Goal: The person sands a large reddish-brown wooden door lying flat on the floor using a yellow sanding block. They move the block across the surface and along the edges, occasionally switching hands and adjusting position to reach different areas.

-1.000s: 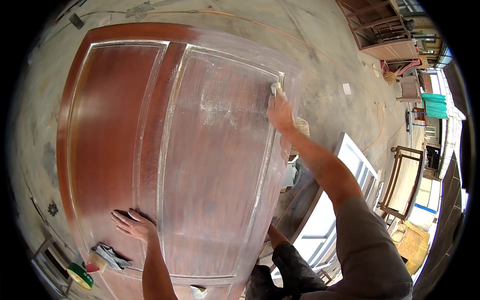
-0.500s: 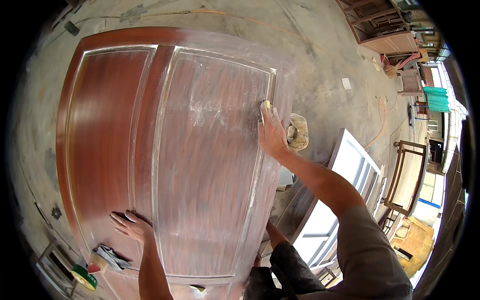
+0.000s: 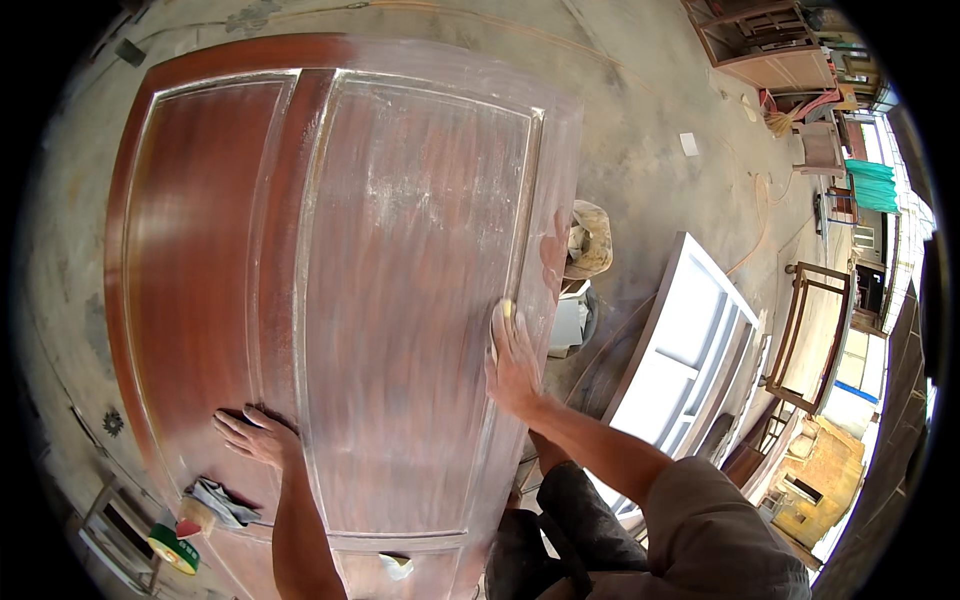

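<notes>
A large brown wooden double-panel door (image 3: 400, 330) lies in front of me, its right panel hazed with whitish dust. My right hand (image 3: 515, 370) presses on the raised moulding at that panel's right edge. Under its fingers is a small yellow sanding pad (image 3: 507, 309), mostly hidden by the hand. On the lower part of the shiny reddish left panel, my left hand (image 3: 260, 438) rests flat with fingers stretched out, holding nothing. A crumpled grey cloth (image 3: 222, 503) lies just below it on the door.
Beside the cloth are a red-and-tan object (image 3: 195, 517) and a green-and-white round item (image 3: 173, 549). A folded paper scrap (image 3: 396, 567) lies near me. Past the door's right edge stand a dusty tub (image 3: 592, 240) and a white panelled frame (image 3: 675, 350).
My right hand has slid toward me along the moulding with the sanding pad, uncovering the tub. My left hand stays on the left panel. The view has shifted slightly.
</notes>
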{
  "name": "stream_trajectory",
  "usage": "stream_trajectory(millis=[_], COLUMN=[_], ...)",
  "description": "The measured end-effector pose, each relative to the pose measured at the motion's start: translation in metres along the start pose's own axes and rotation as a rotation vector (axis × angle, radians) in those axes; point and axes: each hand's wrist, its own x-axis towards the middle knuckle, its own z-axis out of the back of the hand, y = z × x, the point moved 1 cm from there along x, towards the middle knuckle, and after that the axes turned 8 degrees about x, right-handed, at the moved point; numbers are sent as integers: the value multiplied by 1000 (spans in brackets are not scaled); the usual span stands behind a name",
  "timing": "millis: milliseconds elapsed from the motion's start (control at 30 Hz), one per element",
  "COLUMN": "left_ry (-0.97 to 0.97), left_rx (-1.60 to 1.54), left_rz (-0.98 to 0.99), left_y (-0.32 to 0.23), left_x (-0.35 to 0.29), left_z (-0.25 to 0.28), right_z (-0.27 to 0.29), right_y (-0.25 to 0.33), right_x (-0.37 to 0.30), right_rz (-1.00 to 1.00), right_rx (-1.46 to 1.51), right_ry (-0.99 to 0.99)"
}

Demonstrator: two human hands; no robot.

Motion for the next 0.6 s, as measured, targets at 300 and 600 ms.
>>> stream_trajectory(millis=[300, 600], left_ry=[-36, -45], left_rx=[1, 4], left_rz=[-29, -24], left_y=[7, 6], left_x=[2, 2], left_z=[-5, -7], right_z=[-11, 89], right_y=[-3, -17], right_x=[26, 40], right_rz=[-6, -114], right_rx=[-33, 199], right_ry=[-107, -69])
